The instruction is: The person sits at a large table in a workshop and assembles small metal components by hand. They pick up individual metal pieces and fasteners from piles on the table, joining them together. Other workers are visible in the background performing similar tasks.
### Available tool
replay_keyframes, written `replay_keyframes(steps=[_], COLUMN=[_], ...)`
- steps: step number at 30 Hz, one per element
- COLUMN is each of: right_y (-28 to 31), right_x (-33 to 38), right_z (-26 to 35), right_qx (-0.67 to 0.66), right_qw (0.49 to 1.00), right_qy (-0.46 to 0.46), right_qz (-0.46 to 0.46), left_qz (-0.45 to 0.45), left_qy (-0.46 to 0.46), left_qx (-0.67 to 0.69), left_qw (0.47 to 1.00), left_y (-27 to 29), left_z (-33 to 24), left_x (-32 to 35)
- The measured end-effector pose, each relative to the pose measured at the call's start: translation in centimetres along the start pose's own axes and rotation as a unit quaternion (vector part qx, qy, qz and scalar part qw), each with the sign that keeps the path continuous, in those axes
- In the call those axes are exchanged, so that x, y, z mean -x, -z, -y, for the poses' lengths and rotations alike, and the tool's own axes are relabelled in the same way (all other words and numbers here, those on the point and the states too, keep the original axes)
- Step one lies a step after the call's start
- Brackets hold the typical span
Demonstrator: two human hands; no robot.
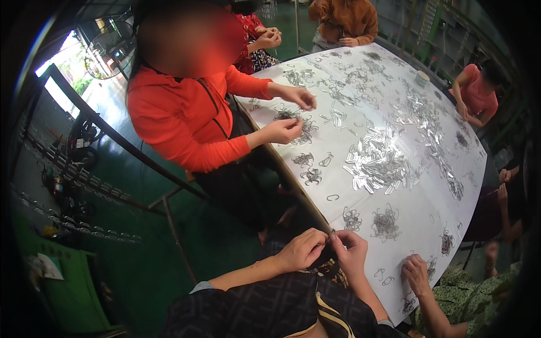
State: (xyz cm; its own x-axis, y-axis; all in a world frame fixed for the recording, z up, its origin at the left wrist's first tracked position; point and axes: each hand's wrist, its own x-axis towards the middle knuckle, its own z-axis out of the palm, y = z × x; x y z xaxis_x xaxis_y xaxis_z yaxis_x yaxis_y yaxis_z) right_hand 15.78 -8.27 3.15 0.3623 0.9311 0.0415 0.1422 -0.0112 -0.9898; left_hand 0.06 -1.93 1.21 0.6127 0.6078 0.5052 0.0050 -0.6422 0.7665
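At the near edge of the white table (417,225), the left hand (301,250) and right hand (350,248) pinched one small wire hook (331,235) together between their fingertips.

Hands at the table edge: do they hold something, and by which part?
Both hands, left and right, pinch a small dark piece between their fingertips; too small to tell which part.

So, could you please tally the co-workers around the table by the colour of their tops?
Orange-red jacket: 1
Red patterned top: 1
Brownish-orange top: 1
Pink top: 1
Green patterned top: 1
Dark top: 1
Total: 6
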Motion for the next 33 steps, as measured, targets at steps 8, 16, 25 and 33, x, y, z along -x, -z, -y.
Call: replay_keyframes(steps=[8, 16, 25, 33], right_y=[0.2, -0.1, -0.2, 0.4], right_x=[0.7, 1.4, 1.8, 2.5], right_z=[-0.1, 0.1, -1.0, -1.8], right_qx=[0.042, 0.058, 0.068, 0.091], right_qw=[0.998, 0.992, 0.986, 0.983], right_qy=[0.046, 0.110, 0.154, 0.158], right_qz=[-0.006, 0.011, -0.007, -0.026], left_qz=[0.028, 0.045, 0.090, 0.138], left_qy=[0.029, 0.022, 0.033, -0.013], left_qx=[-0.005, -0.004, -0.031, -0.074], left_qw=[0.999, 0.999, 0.995, 0.988], left_y=[-0.3, 0.4, 0.9, 2.0], left_z=[0.2, 0.1, -0.2, 1.0], left_x=[0.3, 0.6, -0.1, -5.8])
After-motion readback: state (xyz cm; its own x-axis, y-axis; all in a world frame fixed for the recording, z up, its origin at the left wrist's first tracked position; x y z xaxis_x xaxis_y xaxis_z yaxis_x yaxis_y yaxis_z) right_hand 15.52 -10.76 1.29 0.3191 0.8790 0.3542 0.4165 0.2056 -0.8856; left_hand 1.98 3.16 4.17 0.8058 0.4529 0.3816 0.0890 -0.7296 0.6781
